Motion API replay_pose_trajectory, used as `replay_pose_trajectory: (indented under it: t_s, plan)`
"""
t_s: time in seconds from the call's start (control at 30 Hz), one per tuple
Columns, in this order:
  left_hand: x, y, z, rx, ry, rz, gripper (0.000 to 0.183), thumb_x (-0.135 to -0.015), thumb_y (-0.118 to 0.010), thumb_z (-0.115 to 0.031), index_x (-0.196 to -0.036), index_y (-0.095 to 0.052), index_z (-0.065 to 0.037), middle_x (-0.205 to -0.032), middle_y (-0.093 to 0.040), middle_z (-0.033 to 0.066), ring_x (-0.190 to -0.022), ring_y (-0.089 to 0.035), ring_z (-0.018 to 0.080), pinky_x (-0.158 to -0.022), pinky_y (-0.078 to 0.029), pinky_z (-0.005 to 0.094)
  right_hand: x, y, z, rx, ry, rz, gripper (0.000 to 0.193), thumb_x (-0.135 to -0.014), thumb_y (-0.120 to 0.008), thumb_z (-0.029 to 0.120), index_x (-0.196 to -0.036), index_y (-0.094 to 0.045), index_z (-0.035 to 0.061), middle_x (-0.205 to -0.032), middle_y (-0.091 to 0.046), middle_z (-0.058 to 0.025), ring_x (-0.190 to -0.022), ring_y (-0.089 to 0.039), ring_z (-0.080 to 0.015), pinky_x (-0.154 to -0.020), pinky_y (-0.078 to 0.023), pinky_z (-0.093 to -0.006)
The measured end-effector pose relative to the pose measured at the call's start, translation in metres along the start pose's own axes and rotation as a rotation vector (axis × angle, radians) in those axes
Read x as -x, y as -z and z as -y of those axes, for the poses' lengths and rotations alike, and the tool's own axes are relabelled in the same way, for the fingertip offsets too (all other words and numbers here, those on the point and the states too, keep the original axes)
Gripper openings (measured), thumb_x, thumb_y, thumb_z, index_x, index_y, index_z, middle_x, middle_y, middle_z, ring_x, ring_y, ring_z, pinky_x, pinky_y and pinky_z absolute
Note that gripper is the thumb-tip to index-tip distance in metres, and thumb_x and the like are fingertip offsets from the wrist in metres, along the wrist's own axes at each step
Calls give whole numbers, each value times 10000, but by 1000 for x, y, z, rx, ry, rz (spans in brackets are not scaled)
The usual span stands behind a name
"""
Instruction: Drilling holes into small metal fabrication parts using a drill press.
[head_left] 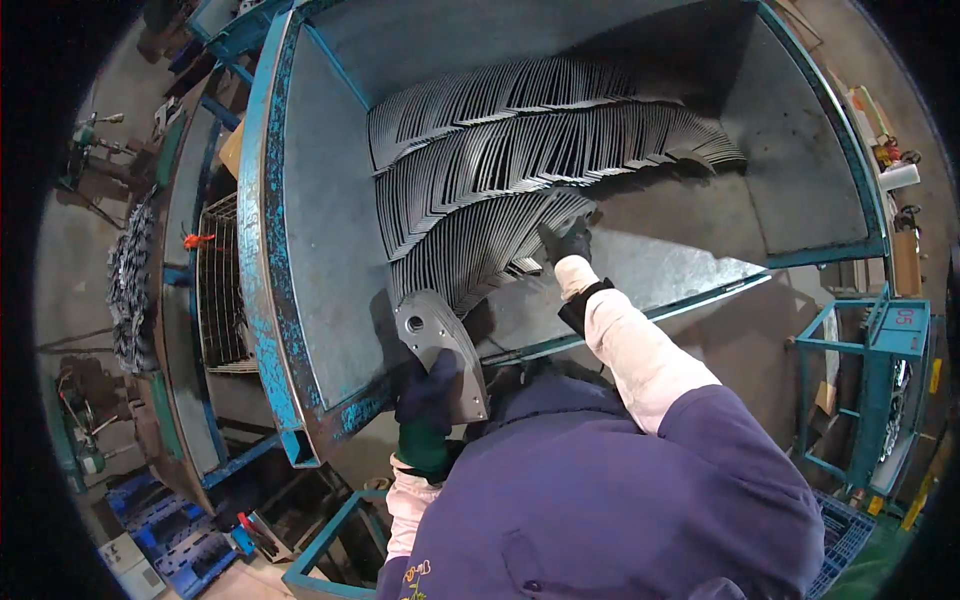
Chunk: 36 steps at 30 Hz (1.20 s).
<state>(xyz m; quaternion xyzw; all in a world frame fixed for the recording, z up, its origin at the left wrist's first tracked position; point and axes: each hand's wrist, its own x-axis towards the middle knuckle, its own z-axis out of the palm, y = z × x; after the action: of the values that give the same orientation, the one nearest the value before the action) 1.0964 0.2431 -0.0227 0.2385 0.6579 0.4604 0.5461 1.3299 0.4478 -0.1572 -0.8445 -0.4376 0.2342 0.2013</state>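
Note:
My left hand (pixel 428 388), in a dark blue and green glove, is closed round a stack of flat grey metal plates (pixel 445 350) with holes near their ends. The stack is held upright at the bin's near left corner, close to my body. My right arm reaches into the bin, and my right hand (pixel 567 243), in a dark glove, grips the lower end of a metal plate (pixel 568 206) at the right end of the nearest row. Its fingertips are partly hidden. Behind it, rows of similar bent metal plates (pixel 500 150) stand packed on edge.
The large blue-framed metal bin (pixel 335 200) has high side walls and a low front edge. A wire basket (pixel 225 290) and a rack with metal parts stand to the left. Blue pallets (pixel 170 535) lie at the lower left. A teal frame cart (pixel 865 345) stands at the right.

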Motion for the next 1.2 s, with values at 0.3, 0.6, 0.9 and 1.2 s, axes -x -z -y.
replay_pose_trajectory:
  t_s: [0.3, 0.6, 0.9, 1.2]
  plan:
    - [8, 7, 0, -106, -62, 108, 417, -843, -684, -271, -1148, -566, -13, -975, -619, 54, -829, -599, 163, -710, -494, 293, -18, -35, -1, -239, -318, 159, 905, -599, -783, 596, -1155, -517, -67, -1106, -615, -261, -1008, -617, -360, -855, -490, -433]
    - [8, -18, 1, 98, 70, -34, 391, -830, -691, -226, -1125, -569, -2, -897, -626, 59, -728, -608, 178, -668, -508, 304, -18, -29, 0, -133, -148, 163, 812, -663, -736, 562, -1189, -503, -12, -1137, -599, -186, -1037, -586, -297, -856, -478, -383]
    - [2, -43, -16, 107, 91, 125, 406, -839, -694, -214, -1171, -574, -13, -977, -650, 47, -798, -625, 141, -711, -514, 288, -20, -5, -15, -364, -56, 381, 639, -802, -627, 494, -1232, -492, 41, -1182, -575, -120, -1026, -583, -250, -858, -467, -368]
    - [-16, -101, -23, -163, 113, 369, 531, -861, -616, -457, -1212, -585, -60, -940, -660, 54, -802, -626, 129, -728, -497, 267, 110, 96, -13, -1199, -186, 1038, 383, -881, -626, 331, -1154, -565, 70, -962, -624, -37, -748, -588, -141, -657, -476, -268]
